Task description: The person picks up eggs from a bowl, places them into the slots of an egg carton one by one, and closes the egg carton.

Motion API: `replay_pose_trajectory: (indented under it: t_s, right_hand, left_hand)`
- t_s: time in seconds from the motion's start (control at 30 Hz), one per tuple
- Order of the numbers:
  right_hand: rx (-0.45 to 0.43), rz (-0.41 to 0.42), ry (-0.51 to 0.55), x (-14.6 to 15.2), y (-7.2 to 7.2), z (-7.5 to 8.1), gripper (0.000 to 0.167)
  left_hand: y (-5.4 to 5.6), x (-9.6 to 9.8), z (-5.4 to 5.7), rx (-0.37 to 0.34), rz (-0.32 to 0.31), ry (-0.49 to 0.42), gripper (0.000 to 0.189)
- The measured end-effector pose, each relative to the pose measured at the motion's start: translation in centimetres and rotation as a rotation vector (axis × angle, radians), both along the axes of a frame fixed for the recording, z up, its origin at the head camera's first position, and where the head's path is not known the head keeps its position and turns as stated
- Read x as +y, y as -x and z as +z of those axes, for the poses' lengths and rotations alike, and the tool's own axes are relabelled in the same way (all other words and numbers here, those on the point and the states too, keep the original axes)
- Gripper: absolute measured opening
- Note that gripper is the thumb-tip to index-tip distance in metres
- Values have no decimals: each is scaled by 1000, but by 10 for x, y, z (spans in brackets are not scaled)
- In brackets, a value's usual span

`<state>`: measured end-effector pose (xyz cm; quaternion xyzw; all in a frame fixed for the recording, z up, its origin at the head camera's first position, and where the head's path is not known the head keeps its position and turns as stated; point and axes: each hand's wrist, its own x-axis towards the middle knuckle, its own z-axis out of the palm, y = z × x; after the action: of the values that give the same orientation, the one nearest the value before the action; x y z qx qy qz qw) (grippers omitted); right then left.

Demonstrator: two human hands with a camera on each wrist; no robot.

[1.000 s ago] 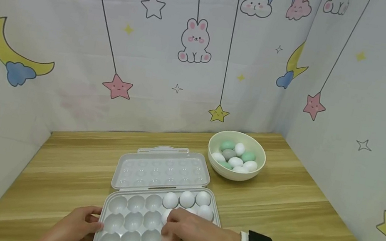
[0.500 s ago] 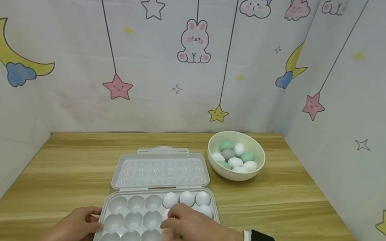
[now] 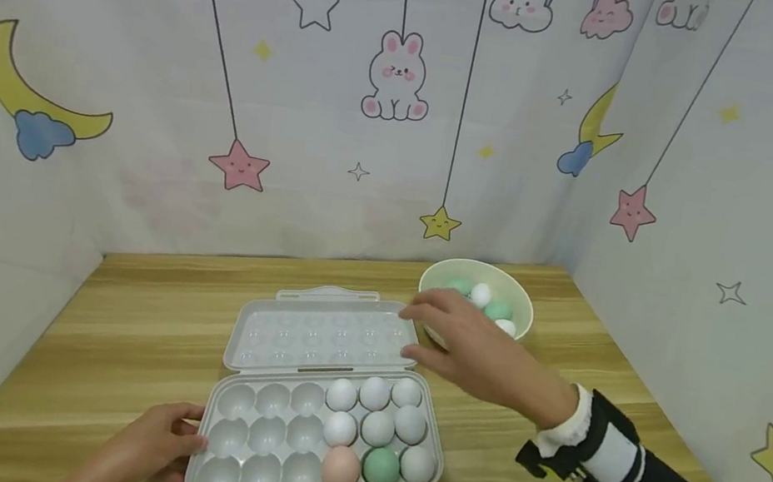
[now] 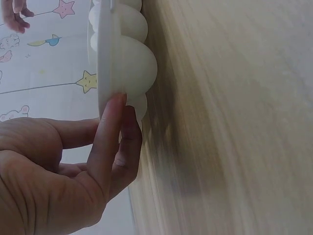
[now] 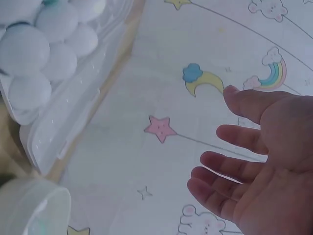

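Observation:
My left hand [image 3: 145, 443] pinches the left rim of an open plastic egg tray [image 3: 267, 431]; the left wrist view shows the fingertips at the underside of its rim [image 4: 104, 58]. White eggs, a pink egg [image 3: 340, 468] and a green egg [image 3: 381, 468] fill the cups on the right half, while the left cups hold nothing. Above the table, my right hand [image 3: 482, 353] is raised with spread fingers and nothing in them. It partly hides a cream bowl [image 3: 524, 318] of white and green eggs behind it.
The tray's lid [image 3: 326, 337] lies folded back behind the cups. Beneath everything is a wooden table [image 3: 137, 328], with printed cloth walls [image 3: 301, 202] at its back and sides. Right of the tray there is bare wood [image 3: 600, 426].
My right hand has let go of the pink egg, now seated in the front row, and has moved up and right toward the bowl. The left hand keeps its hold on the tray.

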<state>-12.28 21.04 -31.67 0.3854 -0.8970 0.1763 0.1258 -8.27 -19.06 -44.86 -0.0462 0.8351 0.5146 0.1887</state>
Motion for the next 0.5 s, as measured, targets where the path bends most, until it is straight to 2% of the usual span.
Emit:
replay_pose_trajectory:
  t_s: [0.2,0.33,0.5]
  right_hand:
    - [-27,-129,-20,24,24,29,47]
    - [-75,-199,-44,39,41,38,52]
    - [-138,-270,-127,53,63,44,62]
  left_hand:
    - [0,1,2,-6,5,15,49]
    - [0,2,3,-10,9,16,48]
    - [1,2,3,-5,5,24,48]
